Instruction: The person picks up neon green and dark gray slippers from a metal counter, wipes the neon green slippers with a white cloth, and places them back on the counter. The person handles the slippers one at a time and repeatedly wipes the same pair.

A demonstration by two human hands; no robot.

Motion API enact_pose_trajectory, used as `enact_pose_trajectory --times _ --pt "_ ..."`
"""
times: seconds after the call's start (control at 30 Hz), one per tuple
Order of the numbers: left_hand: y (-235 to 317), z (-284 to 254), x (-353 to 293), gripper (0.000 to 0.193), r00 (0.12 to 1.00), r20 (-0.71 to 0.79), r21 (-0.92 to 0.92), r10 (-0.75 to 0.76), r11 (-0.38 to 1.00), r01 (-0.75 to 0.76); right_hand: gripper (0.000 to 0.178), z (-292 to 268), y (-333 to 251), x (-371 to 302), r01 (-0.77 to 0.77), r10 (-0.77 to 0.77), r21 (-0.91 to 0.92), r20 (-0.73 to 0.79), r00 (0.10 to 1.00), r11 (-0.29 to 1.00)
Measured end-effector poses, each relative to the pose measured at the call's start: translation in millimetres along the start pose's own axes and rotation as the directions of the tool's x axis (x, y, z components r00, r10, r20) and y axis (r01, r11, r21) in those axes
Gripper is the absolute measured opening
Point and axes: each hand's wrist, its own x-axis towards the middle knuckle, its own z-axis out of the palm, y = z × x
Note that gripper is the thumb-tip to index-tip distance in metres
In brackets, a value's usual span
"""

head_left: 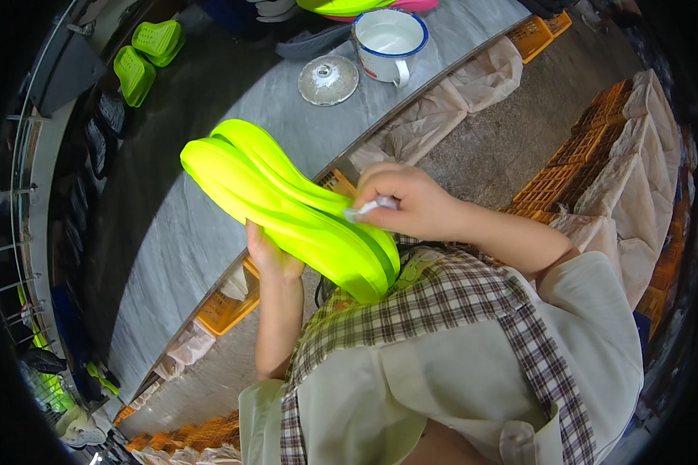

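Observation:
A pair of neon yellow shoe soles (287, 205) lies side by side, tilted, in front of my apron. My left hand (267, 252) grips the soles from beneath, its fingers mostly hidden behind them. In my right hand (407, 201) a small white cloth (374, 207) is pinched between thumb and fingers. That cloth touches, or sits very close to, the side of the sole nearest my right arm. Beyond the soles stand a white enamel mug (390, 46) with a blue rim and, beside it, a worn metal lid (328, 80).
A curved grey table (186, 225) stretches ahead of me. On its dark far part rest several green soles (136, 74). More bright soles (349, 6) lie at the top. Below the edge hang orange baskets (225, 306). Stacked orange crates (574, 159) with pale liners stand at right.

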Motion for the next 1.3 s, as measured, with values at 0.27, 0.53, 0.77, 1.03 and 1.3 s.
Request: enact_pose_trajectory --times 0.27,0.53,0.77,1.03,1.3 --pt "-2 2 0 0.044 0.998 -0.053 0.035 -0.032 0.999 0.034 0.011 -2 7 -8 0.013 -0.013 0.015 -0.011 1.000 1.000" --pt "-4 7 1 0.043 1.000 -0.001 0.042 -0.028 0.999 0.028 0.011 -4 8 -9 0.087 -0.087 -0.011 0.015 0.996 0.996" --pt "-6 9 3 0.044 0.998 -0.013 0.016 -0.064 0.998 0.065 0.010 -7 8 -8 0.060 -0.061 0.019 0.045 0.997 0.998" --pt "-6 10 9 0.049 0.999 -0.046 0.102 -0.028 0.994 0.032 0.008 -8 7 -2 0.099 -0.100 -0.027 -0.034 0.994 0.995" --pt "-4 29 9 0.057 0.994 -0.053 0.112 -0.099 0.988 0.104 0.010 -21 -18 6 0.271 -0.274 0.051 0.052 0.960 0.961"
